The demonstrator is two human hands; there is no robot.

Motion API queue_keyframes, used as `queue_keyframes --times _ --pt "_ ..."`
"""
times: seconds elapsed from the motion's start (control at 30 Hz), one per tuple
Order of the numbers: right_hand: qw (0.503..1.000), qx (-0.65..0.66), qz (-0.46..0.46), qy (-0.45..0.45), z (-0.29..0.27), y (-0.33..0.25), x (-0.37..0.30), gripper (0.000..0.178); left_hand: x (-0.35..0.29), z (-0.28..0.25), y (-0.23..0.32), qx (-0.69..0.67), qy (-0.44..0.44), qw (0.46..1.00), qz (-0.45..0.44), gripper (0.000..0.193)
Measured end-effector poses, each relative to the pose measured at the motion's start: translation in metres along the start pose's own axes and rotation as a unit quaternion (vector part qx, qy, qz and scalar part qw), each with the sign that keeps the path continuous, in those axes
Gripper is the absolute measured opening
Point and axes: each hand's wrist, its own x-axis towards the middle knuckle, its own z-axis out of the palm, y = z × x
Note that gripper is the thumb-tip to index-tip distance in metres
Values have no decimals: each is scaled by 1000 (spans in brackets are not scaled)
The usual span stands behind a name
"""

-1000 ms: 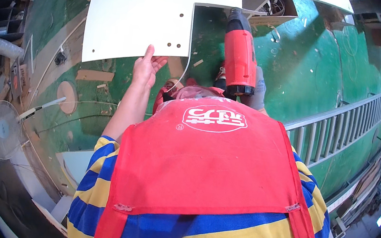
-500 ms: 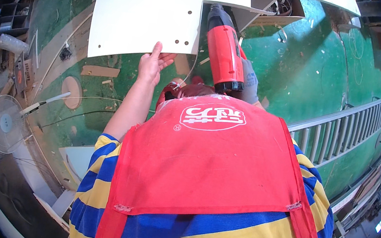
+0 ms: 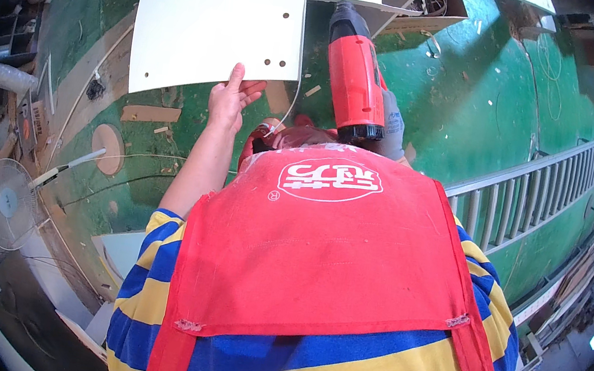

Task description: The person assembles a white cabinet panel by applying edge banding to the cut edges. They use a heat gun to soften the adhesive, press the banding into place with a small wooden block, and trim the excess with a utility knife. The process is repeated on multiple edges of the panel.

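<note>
1. Left hand (image 3: 226, 107): bare, thumb and fingers parted, at the near edge of the white panel (image 3: 213, 21); firm contact is hard to judge.
2. Right hand (image 3: 393, 129): grey-gloved, clamped on the red heat gun (image 3: 356, 81), fingers mostly hidden; the black nozzle (image 3: 345, 19) sits beside the panel's cut-out.
3. White lettering inside 1 outlined badge marks the red apron (image 3: 331, 265).
4. The floor (image 3: 462, 125) is green; 1 metal ladder (image 3: 514, 208) is at right, 1 fan (image 3: 8, 204) at left.
</note>
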Motion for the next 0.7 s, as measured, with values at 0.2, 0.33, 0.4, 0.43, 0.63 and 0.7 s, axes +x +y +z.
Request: queue_keyframes --times 0.2,0.33,0.4,0.43,0.63,0.7 --pt "992 115 51 7 -9 -3 -7 32 -2 -5 1 10 -10 1000 -3 56" --pt "964 258 68 -3 -21 -26 -22 41 1 -6 1 -1 -2 1000 2 55" --pt "999 40 -27 22 -30 -13 -21 40 0 -4 2 0 -4 1000 4 55" --pt "998 -13 -49 29 -34 -8 -20 39 0 -4 2 0 -6 1000 6 55" --pt "994 -66 -72 50 -39 0 -20 38 2 -7 0 2 -5 1000 5 55" --pt "994 -70 -71 50 -39 -2 -20 38 1 -7 1 -1 -5 1000 4 54"
